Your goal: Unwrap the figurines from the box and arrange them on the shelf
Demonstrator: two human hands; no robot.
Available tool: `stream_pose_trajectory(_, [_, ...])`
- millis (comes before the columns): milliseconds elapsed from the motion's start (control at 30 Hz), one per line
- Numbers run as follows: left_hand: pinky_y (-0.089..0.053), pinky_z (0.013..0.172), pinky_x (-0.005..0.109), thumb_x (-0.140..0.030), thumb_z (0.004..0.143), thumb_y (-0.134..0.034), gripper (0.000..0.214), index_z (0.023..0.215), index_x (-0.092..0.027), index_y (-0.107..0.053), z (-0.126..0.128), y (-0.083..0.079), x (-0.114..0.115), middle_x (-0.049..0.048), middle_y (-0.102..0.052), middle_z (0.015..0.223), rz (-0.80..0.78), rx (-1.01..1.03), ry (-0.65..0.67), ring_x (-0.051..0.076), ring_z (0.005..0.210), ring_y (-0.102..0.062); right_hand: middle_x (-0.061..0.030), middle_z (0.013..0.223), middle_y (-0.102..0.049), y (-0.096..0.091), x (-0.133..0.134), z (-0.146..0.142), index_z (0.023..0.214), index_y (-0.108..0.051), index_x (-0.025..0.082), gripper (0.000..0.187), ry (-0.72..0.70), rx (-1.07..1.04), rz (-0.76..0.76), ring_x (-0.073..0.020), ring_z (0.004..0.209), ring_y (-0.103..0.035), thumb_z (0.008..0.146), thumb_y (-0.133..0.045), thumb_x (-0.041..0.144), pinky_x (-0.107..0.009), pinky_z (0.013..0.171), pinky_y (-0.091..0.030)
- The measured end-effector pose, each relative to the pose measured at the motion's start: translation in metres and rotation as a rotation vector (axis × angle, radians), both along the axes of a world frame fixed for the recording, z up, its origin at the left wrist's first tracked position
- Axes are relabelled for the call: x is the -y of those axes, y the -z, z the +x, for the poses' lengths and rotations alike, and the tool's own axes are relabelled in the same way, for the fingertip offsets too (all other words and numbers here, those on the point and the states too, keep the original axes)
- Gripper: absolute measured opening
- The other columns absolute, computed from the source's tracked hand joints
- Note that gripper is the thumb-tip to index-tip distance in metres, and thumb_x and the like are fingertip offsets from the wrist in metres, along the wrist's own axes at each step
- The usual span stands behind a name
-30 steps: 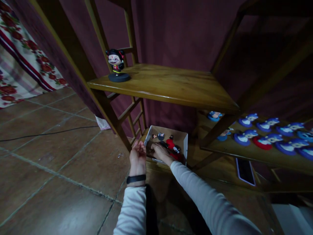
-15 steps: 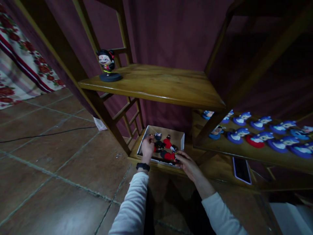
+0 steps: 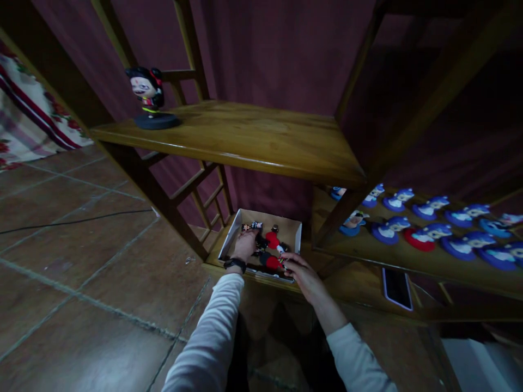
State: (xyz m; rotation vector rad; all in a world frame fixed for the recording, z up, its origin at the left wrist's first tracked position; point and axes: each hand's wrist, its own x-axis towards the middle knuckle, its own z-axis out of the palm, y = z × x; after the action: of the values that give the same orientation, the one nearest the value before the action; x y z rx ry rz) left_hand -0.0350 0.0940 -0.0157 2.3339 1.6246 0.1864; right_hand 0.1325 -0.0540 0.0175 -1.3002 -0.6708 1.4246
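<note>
A shallow white cardboard box (image 3: 292,231) sits on the lowest shelf with several small figurines lying in it, some on red round bases and some on dark ones. My left hand (image 3: 245,246) reaches into the box's left side, over the dark figurines; its fingertips are hidden against them. At the front right corner, the fingers of my right hand (image 3: 300,272) close on the head end of a red-based figurine (image 3: 270,261) that lies on its side. A black band circles my left wrist.
A black-haired figurine (image 3: 149,98) stands on the upper shelf (image 3: 253,130), above my hands. Several blue-based figurines (image 3: 390,231) and one red-based one line the shelf at right. A phone (image 3: 397,288) lies on the lower ledge. A black cable (image 3: 81,220) crosses the tiled floor.
My left hand has pushed farther into the box, toward the figurines at its back left. My right hand stays by the red-based figurine. The whole view has shifted slightly.
</note>
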Motion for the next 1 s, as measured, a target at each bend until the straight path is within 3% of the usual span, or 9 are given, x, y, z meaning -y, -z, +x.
stream_pose_trajectory(200, [-0.035,0.092,0.037,-0.004,0.071,-0.046,0.048,0.116,-0.021,-0.056,-0.002,0.009,-0.004,0.0117,-0.057,0.119,0.01,0.03,0.011,0.026,0.111,-0.05,-0.0007,0.088,-0.062,0.015,-0.005,0.002,0.093,-0.064,0.025,0.034,0.14,0.112,0.057,-0.0175,0.079,-0.056,0.061,-0.068,0.034,-0.029,0.069,-0.046])
stream_pose_trajectory(467, [-0.03,0.093,0.042,-0.005,0.07,-0.047,0.045,0.11,-0.022,-0.059,-0.002,0.012,-0.004,0.0113,-0.055,0.12,0.01,0.052,-0.003,0.028,0.114,-0.045,-0.0017,0.091,-0.064,0.016,-0.007,0.0,0.093,-0.064,0.026,0.035,0.156,0.113,0.067,-0.0214,0.086,-0.058,0.06,-0.07,0.036,-0.032,0.07,-0.049])
stream_pose_trajectory(633, [-0.034,0.086,0.038,-0.005,0.068,-0.05,0.039,0.102,-0.02,-0.06,0.0,0.008,-0.002,0.0119,-0.056,0.112,0.001,0.074,-0.077,0.027,0.108,-0.048,-0.0024,0.093,-0.063,0.014,-0.007,-0.001,0.094,-0.064,0.026,0.037,0.156,0.105,0.08,-0.0213,0.087,-0.058,0.059,-0.07,0.037,-0.032,0.07,-0.049])
stream_pose_trajectory(800, [-0.035,0.082,0.036,-0.011,0.071,-0.052,0.017,0.085,-0.018,-0.059,-0.002,-0.001,0.0,0.0097,-0.061,0.096,0.063,0.187,-0.176,0.025,0.097,-0.052,-0.0034,0.092,-0.063,0.013,-0.007,-0.001,0.094,-0.064,0.025,0.037,0.157,0.108,0.116,-0.0205,0.084,-0.058,0.06,-0.069,0.039,-0.031,0.068,-0.049])
stream_pose_trajectory(1000, [-0.039,0.081,0.033,-0.006,0.068,-0.051,0.019,0.081,-0.019,-0.054,-0.002,-0.03,0.017,0.0075,-0.061,0.093,0.214,0.442,-0.16,0.021,0.092,-0.054,-0.0023,0.092,-0.063,0.014,-0.008,0.0,0.09,-0.065,0.025,0.033,0.158,0.127,0.113,-0.0194,0.082,-0.057,0.06,-0.068,0.038,-0.03,0.068,-0.048])
